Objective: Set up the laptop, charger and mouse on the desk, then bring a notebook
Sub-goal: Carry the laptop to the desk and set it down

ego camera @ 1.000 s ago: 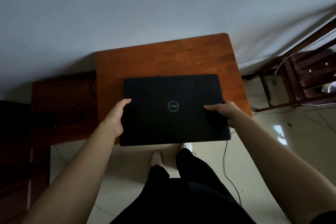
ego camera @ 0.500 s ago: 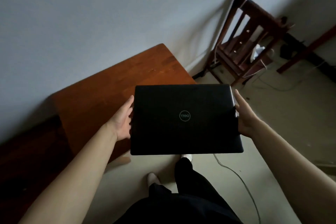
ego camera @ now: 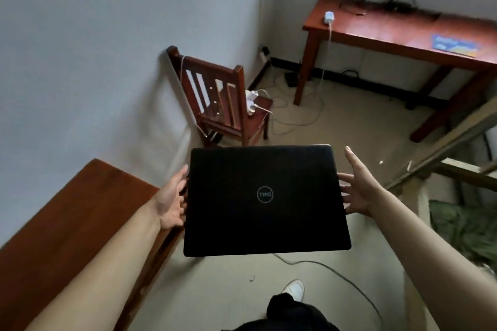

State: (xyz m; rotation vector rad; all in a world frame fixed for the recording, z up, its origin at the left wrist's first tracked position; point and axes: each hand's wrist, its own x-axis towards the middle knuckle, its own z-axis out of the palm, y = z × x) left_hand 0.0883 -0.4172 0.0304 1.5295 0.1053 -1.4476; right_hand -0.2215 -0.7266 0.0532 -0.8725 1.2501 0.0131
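Over floor [ego camera: 349, 126], straight-fingered left hand [ego camera: 170, 200] and right hand [ego camera: 359, 191] carry laptop [ego camera: 265, 220], left fingertips hidden.

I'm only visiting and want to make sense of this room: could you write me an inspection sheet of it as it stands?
Surface: brown table at the left; long desk across the room.
Job's things: closed black laptop held in the air, off both surfaces; charger, mouse and notebook not identified.
Clutter: white adapter and blue flat item on the long desk; white plugs on the chair seat.
Hands: left hand and right hand carry the laptop by its side edges.
Cables: white cable hangs from the adapter; grey cable on the floor.
Surroundings: wooden chair by the wall; wooden frame at right.
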